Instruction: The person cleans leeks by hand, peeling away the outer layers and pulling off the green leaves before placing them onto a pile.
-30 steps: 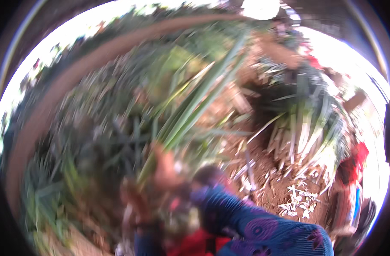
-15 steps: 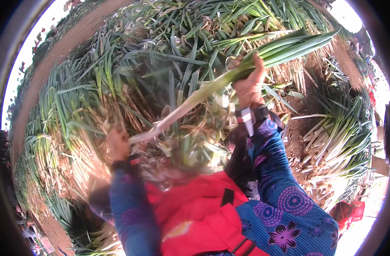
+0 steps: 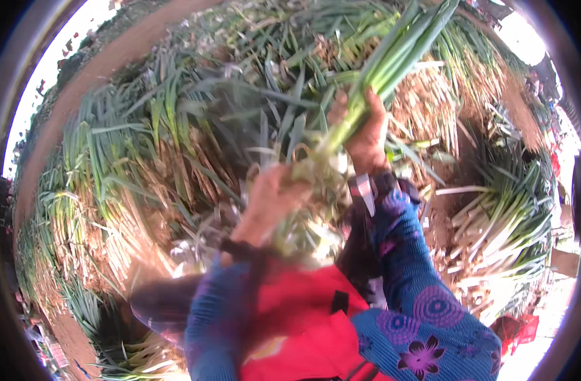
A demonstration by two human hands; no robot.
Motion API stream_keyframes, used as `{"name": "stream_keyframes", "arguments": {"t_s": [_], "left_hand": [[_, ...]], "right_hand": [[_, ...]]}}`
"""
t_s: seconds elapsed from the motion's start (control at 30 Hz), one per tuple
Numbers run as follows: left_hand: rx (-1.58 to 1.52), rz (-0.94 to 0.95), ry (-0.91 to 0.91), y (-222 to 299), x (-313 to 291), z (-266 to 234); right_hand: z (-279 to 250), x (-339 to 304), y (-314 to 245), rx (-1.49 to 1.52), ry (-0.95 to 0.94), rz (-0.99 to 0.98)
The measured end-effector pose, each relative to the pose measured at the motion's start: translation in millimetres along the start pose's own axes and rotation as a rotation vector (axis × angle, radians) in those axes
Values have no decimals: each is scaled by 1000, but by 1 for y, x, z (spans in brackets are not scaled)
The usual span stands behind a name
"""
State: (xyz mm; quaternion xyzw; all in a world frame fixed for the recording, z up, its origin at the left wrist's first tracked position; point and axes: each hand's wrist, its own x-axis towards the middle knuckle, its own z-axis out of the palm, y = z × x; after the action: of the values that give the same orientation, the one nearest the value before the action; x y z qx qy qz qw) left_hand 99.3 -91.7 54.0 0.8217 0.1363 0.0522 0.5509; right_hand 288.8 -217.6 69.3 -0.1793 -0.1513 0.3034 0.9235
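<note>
My right hand is wrapped round a large green onion at the point where the pale shaft turns to leaf. Its thick green leaves slant up and to the right. Below that fist the shaft runs down and left into a smear, and I cannot make out its lower end. Close to that blurred part is my left hand, its fingers smeared by motion. Whether they grip the stalk or loose peel cannot be told. Beneath both hands lies a heap of stripped leaves and pale peelings.
Rows of green onions lie on the left, with more heaped ahead. On the right, another pile shows long white shafts beside a strip of brown soil. A red bag-like object stands at the lower right.
My left hand has moved from the onion's white lower end up and right, close to my right hand. The onion has tilted steeper, its leaves now pointing more upward.
</note>
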Motion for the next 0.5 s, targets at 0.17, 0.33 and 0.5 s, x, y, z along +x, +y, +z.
{"name": "stream_keyframes", "arguments": {"t_s": [0.17, 0.33, 0.5], "left_hand": [[124, 273, 112, -24, -6, 19], [293, 341, 105, -8, -15, 26], [441, 404, 233, -29, 1, 40]], "right_hand": [[-6, -7, 5, -33, -24, 21], [-7, -16, 1, -80, 121, 46], [-9, -10, -4, -94, 80, -33]]}}
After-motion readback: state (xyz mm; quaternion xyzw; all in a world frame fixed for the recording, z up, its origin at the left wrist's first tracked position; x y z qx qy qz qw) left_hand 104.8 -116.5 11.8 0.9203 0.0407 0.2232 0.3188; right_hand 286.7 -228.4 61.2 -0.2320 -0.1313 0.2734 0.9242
